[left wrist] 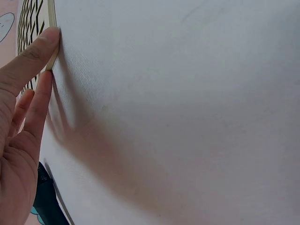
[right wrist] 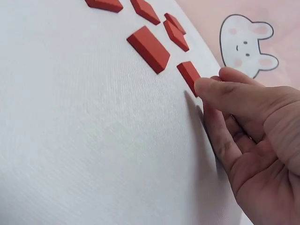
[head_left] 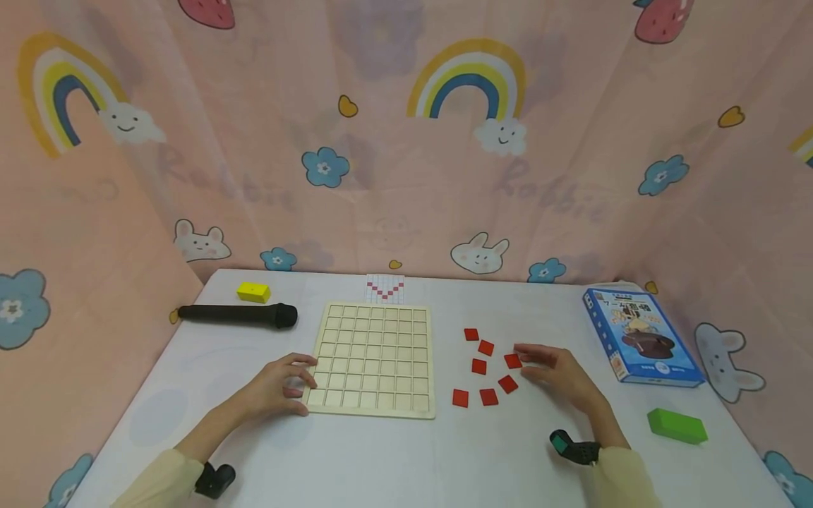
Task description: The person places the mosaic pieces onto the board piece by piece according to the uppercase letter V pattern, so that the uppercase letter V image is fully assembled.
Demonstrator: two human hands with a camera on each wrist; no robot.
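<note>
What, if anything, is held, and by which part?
Right hand pinches a red tile by its right edge; left hand touches the grid board at its left edge.

- My head cam has a white tabletop [head_left: 394, 458], pale patches on its left half.
- Ctr: wooden grid board [head_left: 379, 360], lying grid-side up.
- Just behind it, at the tbl's back edge: small grid card [head_left: 384, 288] w/ red squares in a V.
- Rt of board: 7 red sq. tiles [head_left: 479, 366], loosely scattered; I can't tell if the one nearest the box sits fully flat.
- Back L: yellow block [head_left: 253, 293]; just in front, black mic [head_left: 238, 315] on its side, head pointing rt.
- Far rt: blue pic. box [head_left: 643, 337], flat; nearer me, green block [head_left: 677, 426].
</note>
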